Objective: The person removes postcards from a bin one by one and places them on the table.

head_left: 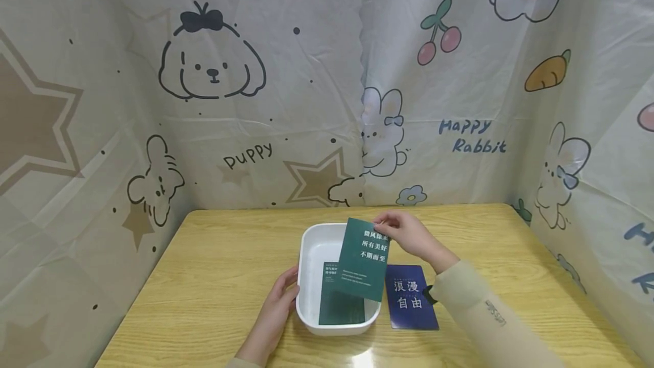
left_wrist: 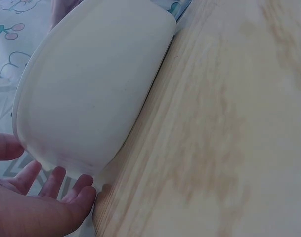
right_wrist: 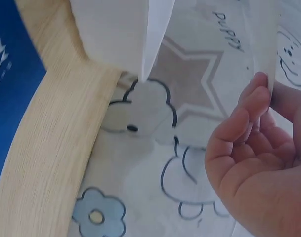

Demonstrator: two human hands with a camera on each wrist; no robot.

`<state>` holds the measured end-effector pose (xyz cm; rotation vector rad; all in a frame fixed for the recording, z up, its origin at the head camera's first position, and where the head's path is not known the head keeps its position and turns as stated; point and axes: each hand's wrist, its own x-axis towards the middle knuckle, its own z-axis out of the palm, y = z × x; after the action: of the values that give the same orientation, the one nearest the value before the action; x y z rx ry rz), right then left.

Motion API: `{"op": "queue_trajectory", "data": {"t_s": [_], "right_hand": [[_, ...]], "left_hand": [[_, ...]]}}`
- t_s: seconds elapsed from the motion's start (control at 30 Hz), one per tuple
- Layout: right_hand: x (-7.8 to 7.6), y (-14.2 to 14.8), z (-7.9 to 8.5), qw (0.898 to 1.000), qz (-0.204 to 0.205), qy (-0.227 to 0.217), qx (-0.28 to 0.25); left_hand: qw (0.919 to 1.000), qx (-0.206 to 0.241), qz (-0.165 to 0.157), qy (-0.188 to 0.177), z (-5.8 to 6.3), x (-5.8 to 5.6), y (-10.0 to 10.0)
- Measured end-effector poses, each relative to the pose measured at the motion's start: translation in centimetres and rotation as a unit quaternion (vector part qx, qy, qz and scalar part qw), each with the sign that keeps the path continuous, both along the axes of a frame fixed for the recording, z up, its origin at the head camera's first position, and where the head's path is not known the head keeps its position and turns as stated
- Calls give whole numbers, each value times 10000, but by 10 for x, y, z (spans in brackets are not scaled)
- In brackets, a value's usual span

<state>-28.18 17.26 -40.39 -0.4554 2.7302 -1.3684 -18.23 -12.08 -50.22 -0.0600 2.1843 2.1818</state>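
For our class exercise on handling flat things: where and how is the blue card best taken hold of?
Probably at its near right corner, coming from the person's right: the blue card lies flat on the table, its left edge close to the white tub, so that free corner should be easiest to lift and pinch.

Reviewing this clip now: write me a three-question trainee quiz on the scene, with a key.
1. Multiple choice: in the head view, where does the right hand pinch the raised dark green rectangular card with white print?
A) bottom edge
B) upper right corner
C) left edge

2. True or false: the blue rectangular card with white characters lies on the yellow wood-grain table, outside the white rectangular plastic container.

3. Short answer: what lies inside the container that the left hand touches?

Key:
1. B
2. True
3. Another dark green card
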Motion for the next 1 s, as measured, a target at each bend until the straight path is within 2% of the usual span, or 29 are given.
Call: {"op": "queue_trajectory", "data": {"t_s": [0.17,0.3,0.57,0.77,1.0], "right_hand": [[0,23,-1,9998,83,-156,-77],[1,42,-8,9995,176,-228,-106],[4,75,-25,9987,337,-323,212],[3,87,-38,9964,505,-456,502],[-3,87,-55,9927,849,-492,704]], "left_hand": [[10000,43,21,13,0,0,0],[10000,52,14,-5,0,0,0],[10000,34,23,27,-2,-2,0],[10000,16,55,-25,-2,-2,0],[10000,-1,66,-47,-2,-2,0]]}}
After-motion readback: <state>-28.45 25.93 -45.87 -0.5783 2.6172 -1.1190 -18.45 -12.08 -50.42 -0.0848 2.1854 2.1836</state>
